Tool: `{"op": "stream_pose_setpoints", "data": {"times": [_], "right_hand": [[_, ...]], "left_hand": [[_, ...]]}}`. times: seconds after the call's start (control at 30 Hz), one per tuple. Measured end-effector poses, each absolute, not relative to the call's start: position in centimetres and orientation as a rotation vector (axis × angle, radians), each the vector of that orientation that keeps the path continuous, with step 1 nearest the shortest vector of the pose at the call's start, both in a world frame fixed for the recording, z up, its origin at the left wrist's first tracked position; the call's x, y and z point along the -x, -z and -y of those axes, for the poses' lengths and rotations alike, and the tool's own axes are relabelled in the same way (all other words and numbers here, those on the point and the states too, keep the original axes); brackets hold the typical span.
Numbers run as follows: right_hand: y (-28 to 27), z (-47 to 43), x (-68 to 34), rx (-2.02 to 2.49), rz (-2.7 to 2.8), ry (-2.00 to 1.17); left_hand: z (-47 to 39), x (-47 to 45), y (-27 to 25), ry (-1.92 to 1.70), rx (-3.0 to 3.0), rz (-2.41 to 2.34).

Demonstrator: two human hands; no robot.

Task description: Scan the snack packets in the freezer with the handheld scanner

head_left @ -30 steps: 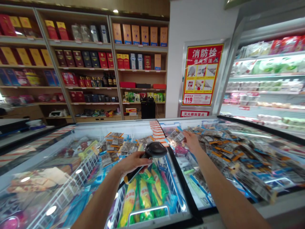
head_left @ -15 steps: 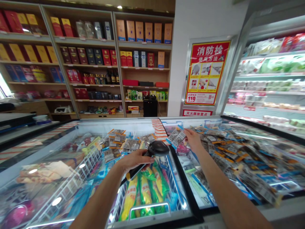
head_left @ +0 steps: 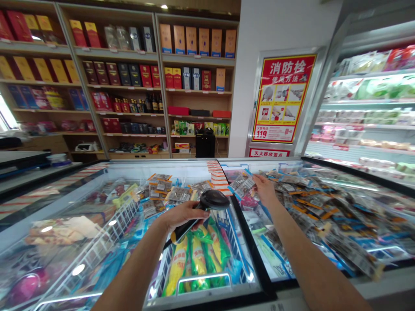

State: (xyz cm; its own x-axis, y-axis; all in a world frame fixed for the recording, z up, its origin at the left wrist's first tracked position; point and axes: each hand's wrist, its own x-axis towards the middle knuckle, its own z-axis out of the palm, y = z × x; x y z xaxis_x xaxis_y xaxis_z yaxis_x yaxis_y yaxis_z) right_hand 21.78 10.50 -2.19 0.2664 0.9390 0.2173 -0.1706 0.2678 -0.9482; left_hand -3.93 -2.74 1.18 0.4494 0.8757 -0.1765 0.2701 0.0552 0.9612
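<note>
My left hand (head_left: 183, 216) is wrapped round the handle of a black barcode scanner (head_left: 214, 199), whose head points to the right. Between the thumb and fingers of my right hand (head_left: 265, 188) is a snack packet (head_left: 241, 185) with a printed grey face and blue edges, held tilted over the freezer's middle bar. A pile of similar packets (head_left: 311, 198) lies on the freezer glass to the right of this hand. Beneath the scanner, yellow and green bags (head_left: 198, 261) fill a white wire basket. More packets (head_left: 160, 188) rest on the glass left of the scanner.
The chest freezer's black divider (head_left: 256, 250) runs between its two glass sides. Behind stand shelves of boxed goods (head_left: 112, 75) and a wall with a red poster (head_left: 283, 99). An upright display fridge (head_left: 372, 99) stands on the right.
The packet in my right hand has tilted slightly and its printed face shows a little differently. The scanner has shifted slightly left and up in my left hand.
</note>
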Motion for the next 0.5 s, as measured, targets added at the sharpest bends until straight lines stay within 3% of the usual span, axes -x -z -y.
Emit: {"op": "stream_pose_setpoints", "data": {"times": [0.5], "right_hand": [[2.52, -10.93, -22.34, 0.923, 0.861, -0.985]], "left_hand": [[2.51, 4.49, -1.03, -0.703, -1.393, -1.103]]}}
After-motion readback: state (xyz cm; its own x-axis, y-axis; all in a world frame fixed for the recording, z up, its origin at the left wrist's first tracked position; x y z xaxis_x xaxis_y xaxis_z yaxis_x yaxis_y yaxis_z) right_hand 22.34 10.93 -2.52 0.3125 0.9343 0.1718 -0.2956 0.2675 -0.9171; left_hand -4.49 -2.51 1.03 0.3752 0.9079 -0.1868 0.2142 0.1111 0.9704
